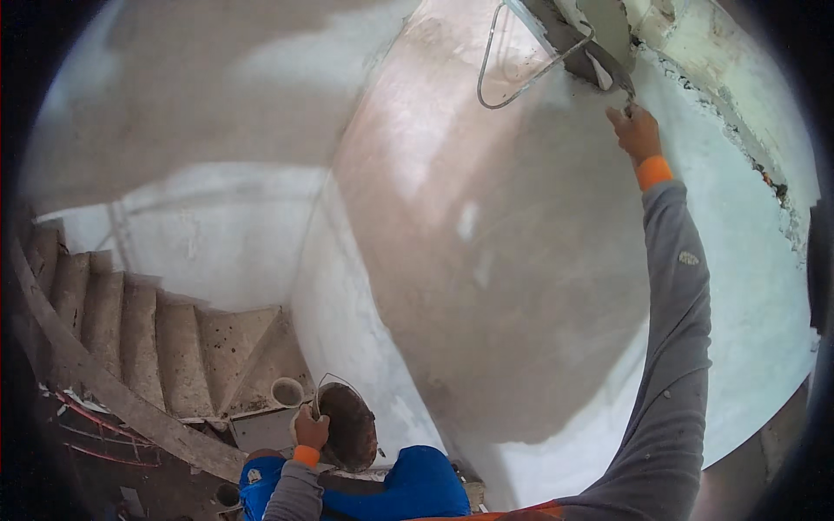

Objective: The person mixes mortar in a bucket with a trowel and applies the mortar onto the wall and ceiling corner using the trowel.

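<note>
My left hand [310, 428] is closed on the rim of a dark, dirty bucket [352, 430], low in the view beside my blue-clad knee. The bucket's wire handle rises above its mouth, and its inside looks dark with residue. Far up to the right, my right arm stretches to the wall, where my right hand [638, 135] is closed on a grey trowel-like tool [618, 73]. Its outline blends with the shadows there. Below it spreads a broad patch of damp grey-brown plaster [530, 260] on the pale wall [747, 286].
A bent metal rod [491, 82] juts out near the right hand. Broken masonry [738, 113] edges the upper right. Concrete steps [178, 356] curve away at left, bordered by a long curved edge [130, 404]. A small round container [287, 392] stands by the bucket.
</note>
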Motion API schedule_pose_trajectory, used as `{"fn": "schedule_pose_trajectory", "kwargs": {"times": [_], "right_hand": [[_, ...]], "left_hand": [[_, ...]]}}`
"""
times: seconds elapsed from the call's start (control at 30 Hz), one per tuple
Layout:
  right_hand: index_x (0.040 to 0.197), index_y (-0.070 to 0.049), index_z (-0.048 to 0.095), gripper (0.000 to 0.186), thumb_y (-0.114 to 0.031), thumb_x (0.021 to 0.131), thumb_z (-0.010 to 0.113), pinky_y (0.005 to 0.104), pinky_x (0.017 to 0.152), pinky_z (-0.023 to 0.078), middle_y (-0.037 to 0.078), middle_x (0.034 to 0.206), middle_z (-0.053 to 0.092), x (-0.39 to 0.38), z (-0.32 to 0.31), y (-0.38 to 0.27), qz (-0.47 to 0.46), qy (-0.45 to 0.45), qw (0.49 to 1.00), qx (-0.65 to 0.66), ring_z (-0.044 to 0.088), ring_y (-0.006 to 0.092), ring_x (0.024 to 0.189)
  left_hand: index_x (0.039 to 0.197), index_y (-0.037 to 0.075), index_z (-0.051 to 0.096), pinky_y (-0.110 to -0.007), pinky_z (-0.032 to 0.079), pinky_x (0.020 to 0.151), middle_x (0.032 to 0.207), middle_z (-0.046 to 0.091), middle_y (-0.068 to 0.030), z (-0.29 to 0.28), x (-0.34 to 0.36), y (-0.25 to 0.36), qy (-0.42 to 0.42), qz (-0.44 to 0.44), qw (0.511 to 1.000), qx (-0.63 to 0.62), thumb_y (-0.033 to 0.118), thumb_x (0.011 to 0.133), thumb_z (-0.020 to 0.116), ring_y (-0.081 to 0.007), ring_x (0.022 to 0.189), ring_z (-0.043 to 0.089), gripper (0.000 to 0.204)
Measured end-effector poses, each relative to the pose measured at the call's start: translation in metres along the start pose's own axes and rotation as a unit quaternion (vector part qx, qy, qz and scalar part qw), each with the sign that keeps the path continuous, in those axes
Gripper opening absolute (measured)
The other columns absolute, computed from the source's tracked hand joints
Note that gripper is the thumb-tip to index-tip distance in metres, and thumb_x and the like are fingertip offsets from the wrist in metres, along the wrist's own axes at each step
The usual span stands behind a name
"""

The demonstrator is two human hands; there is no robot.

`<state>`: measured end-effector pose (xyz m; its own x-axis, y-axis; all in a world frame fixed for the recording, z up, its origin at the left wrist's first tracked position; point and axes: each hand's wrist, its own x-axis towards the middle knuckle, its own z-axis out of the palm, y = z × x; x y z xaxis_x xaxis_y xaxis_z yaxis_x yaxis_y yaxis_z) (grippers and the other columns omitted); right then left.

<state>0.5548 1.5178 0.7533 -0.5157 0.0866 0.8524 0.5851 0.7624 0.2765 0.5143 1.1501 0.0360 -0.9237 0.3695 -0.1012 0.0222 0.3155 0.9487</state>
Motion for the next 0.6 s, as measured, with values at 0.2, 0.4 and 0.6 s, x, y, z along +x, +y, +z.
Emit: {"fn": "schedule_pose_trajectory", "kwargs": {"times": [0.2,0.4,0.6], "right_hand": [[0.074,0.003,0.055,0.041,-0.038,0.077,0.059,0.0411,0.061,0.045,0.021,0.070,0.060,-0.033,0.007,0.010,0.008,-0.016,1.000,0.026,0.058,0.0352,0.064],[0.071,-0.001,0.052,0.031,-0.028,0.078,0.063,0.0296,0.043,0.041,0.005,0.057,0.051,0.005,-0.003,-0.024,0.036,-0.083,0.996,0.017,0.048,0.0128,0.044],[0.077,0.003,0.055,0.037,-0.034,0.079,0.056,0.0401,0.054,0.044,0.017,0.062,0.057,-0.008,-0.005,0.024,-0.043,-0.054,0.997,0.019,0.058,0.0306,0.052]], "left_hand": [[0.097,-0.005,0.053,-0.045,0.044,0.074,0.091,0.057,-0.0250,0.009,0.000,-0.025,0.075,0.053,0.994,0.060,0.014,0.066,0.062,-0.0412,0.087,0.055,0.037],[0.095,-0.005,0.053,-0.045,0.044,0.073,0.087,0.058,-0.0252,0.002,0.003,-0.009,-0.020,-0.011,0.999,0.030,0.015,0.065,0.064,-0.0420,0.086,0.055,0.037],[0.092,-0.005,0.053,-0.045,0.044,0.073,0.086,0.058,-0.0249,0.009,0.006,-0.010,-0.016,-0.011,1.000,0.007,0.015,0.064,0.066,-0.0411,0.086,0.056,0.037]]}}
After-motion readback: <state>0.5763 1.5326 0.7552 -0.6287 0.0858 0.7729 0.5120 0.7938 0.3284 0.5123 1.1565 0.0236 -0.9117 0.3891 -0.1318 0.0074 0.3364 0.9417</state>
